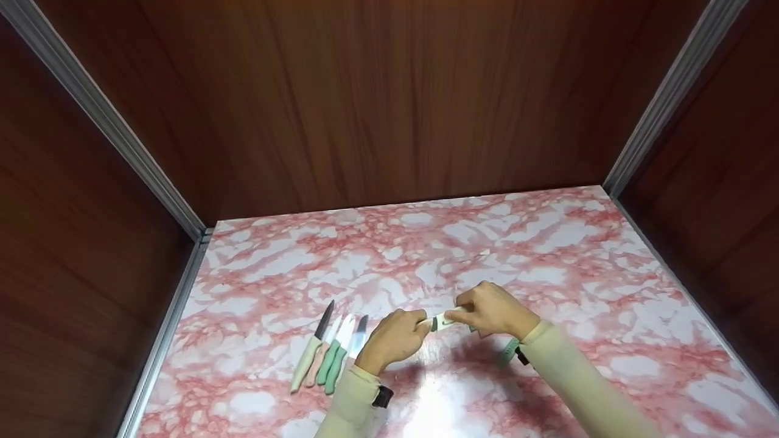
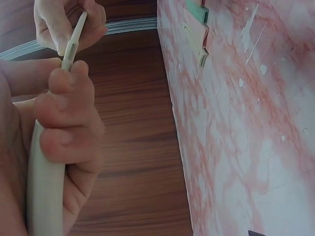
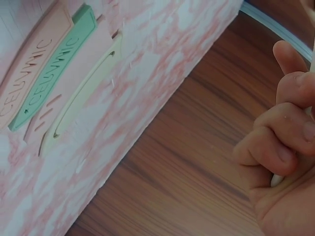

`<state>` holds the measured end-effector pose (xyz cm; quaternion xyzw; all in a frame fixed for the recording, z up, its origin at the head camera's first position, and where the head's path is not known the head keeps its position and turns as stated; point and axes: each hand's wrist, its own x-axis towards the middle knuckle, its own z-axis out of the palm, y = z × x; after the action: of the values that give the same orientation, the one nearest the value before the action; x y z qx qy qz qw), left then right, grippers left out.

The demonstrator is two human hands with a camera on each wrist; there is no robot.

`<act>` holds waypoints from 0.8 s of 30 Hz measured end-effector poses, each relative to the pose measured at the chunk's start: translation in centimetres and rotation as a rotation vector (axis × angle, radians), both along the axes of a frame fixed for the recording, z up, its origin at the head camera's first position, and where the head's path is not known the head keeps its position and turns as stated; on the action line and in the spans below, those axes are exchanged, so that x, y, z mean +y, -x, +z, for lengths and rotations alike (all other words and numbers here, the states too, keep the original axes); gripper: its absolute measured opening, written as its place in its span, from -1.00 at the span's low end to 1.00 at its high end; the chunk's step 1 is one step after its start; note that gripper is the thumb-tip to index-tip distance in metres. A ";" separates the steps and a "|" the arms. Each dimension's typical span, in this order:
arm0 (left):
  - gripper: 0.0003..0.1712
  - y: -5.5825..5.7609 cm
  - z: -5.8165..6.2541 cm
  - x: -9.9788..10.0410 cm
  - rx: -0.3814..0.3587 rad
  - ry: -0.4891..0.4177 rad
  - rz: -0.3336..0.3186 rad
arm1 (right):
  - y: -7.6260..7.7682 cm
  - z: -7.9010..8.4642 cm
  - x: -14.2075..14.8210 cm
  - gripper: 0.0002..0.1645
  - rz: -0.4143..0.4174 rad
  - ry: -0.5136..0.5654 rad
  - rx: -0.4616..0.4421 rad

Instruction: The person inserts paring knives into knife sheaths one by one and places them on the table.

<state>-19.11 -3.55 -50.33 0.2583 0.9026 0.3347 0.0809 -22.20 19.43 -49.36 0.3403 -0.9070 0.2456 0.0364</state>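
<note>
My left hand [image 1: 395,337] curls round the cream handle [image 2: 47,187] of a small knife, whose dark blade [image 1: 434,323] shows briefly between the two hands. Fingers and thumb of my right hand [image 1: 492,307] pinch a slim cream blade cover [image 1: 449,319] with a slot in it. Cover and knife meet end to end above the table, the blade's far part hidden. Left of the left hand lie a cream-handled knife [image 1: 306,364] with a black blade, a pink-handled knife [image 1: 316,368] and two green-handled knives [image 1: 328,362].
Beneath the right forearm lie more blade covers: a pink one [image 3: 37,56] and a green one [image 3: 59,66] marked CERAMIC, plus a cream one [image 3: 81,96] with a long slot. Dark wood panels [image 1: 389,103] wall in the red-and-white marbled table [image 1: 255,292].
</note>
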 end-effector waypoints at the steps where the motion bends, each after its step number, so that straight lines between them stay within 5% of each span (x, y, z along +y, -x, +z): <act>1: -0.70 0.0 0.0 0.0 0.003 0.000 -0.001 | 0.0 0.0 0.0 -0.48 -0.004 -0.003 -0.001; 18: -0.71 0.3 0.1 0.4 0.016 -0.012 0.008 | 0.1 0.3 -0.4 -0.47 -0.002 -0.005 0.044; 24: -0.77 0.4 0.1 0.2 -0.081 -0.025 -0.036 | 0.4 0.2 0.1 -0.52 0.031 -0.020 -0.001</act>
<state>-19.46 -3.39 -50.18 0.2617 0.8896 0.3546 0.1204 -22.61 19.53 -49.18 0.3544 -0.9040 0.2372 0.0287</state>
